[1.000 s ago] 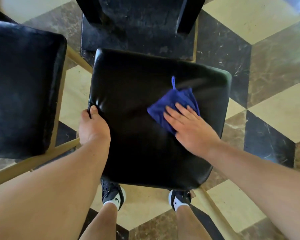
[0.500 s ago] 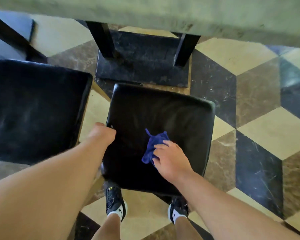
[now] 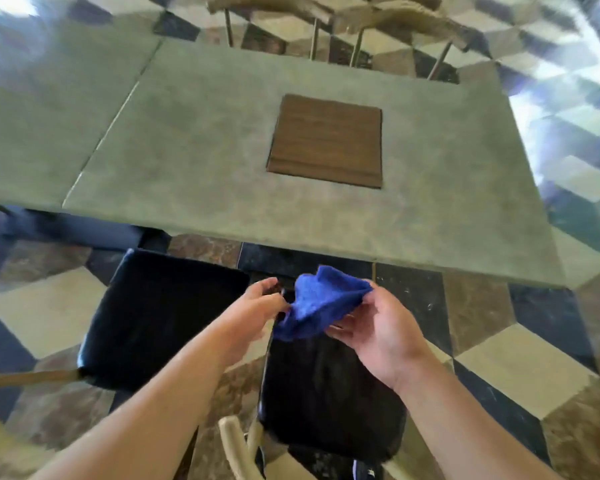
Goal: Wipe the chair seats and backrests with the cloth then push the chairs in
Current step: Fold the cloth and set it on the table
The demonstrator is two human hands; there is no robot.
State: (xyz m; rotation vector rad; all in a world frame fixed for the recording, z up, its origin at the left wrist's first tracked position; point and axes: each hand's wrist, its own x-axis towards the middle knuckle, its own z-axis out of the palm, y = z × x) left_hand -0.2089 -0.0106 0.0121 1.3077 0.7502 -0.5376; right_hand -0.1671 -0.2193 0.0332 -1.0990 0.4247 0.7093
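Hands hold a blue cloth (image 3: 321, 301) in the air above two black chair seats. Left hand (image 3: 257, 301) pinches the cloth's left edge with closed fingertips; right hand (image 3: 378, 327) cradles its right side, fingers curled under it. Right seat (image 3: 329, 393) lies below the cloth, left seat (image 3: 160, 317) beside it, both short of the grey table (image 3: 205, 150) with its wooden inset (image 3: 326, 140).

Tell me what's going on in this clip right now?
A person stands over two black-cushioned chairs, holding a blue cloth in the air with both hands. The left hand pinches one edge; the right hand supports the other side. The cloth is off the near chair seat. Neither that chair nor the left chair is pushed under the grey table.
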